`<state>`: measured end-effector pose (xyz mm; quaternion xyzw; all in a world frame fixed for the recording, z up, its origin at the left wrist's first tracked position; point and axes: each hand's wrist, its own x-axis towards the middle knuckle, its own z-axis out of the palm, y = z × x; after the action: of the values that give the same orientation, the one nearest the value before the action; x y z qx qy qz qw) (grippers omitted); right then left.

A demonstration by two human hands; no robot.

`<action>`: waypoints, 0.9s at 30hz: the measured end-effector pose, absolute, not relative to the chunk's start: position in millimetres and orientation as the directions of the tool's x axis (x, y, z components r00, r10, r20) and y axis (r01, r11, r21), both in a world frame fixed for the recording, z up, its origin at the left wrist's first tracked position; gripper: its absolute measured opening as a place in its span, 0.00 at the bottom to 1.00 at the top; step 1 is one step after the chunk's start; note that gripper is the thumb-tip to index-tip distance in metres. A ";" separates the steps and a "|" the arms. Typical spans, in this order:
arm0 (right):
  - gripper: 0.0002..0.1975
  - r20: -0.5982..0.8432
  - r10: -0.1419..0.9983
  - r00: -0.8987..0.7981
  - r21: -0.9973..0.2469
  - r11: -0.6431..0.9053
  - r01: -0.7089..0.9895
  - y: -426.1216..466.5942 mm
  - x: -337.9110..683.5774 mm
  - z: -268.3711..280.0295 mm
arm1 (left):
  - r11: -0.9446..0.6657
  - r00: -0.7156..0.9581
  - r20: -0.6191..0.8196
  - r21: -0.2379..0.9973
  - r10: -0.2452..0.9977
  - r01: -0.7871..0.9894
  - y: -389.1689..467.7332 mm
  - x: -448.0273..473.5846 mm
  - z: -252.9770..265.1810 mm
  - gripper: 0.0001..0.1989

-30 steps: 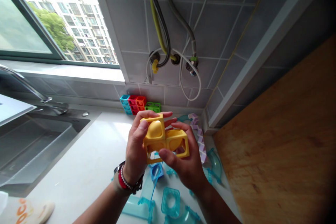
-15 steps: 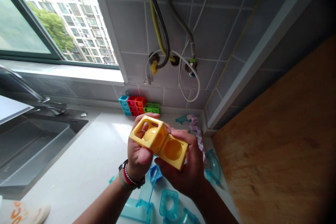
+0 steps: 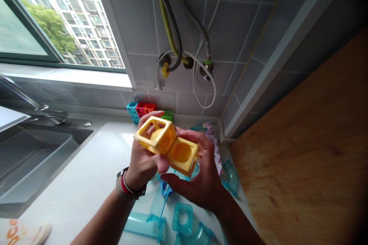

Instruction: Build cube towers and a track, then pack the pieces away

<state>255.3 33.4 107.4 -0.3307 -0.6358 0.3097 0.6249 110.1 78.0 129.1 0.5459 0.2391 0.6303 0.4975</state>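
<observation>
Two joined yellow toy cube blocks (image 3: pixel 184 152) with round openings are held up over the counter, tilted down to the right. My left hand (image 3: pixel 143 160) is closed around the left, open-framed cube, its thumb pressing the lower side near the joint. My right hand (image 3: pixel 205 172) curves loosely about the right cube. Its fingers lie along the far upper edge, while its thumb is apart from the block's lower side, with a gap at the palm. Whether its hidden fingertips touch the block, I cannot tell.
Light-blue (image 3: pixel 132 113), red (image 3: pixel 140 108), orange and green (image 3: pixel 167 115) blocks stand by the wall. Translucent teal track pieces (image 3: pixel 183 218) and a lilac zigzag piece (image 3: pixel 211 134) lie on the counter. A sink (image 3: pixel 74 138) is left; a wooden panel (image 3: pixel 299 153) stands right.
The yellow blocks and both hands have shifted slightly left and up in view. My right hand has loosened, its thumb and palm coming away from the right cube. The view has shifted a little.
</observation>
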 end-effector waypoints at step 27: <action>0.16 0.009 0.877 -0.481 -0.556 0.404 0.726 71.5 186.7 86.6 | -0.242 -0.131 0.212 0.675 0.968 -0.697 104.4 53.8 159.7 0.18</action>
<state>186.7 71.5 86.6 -0.4863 -0.8241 0.2477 0.1517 53.8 104.4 159.7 0.3180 0.2137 0.7210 0.5774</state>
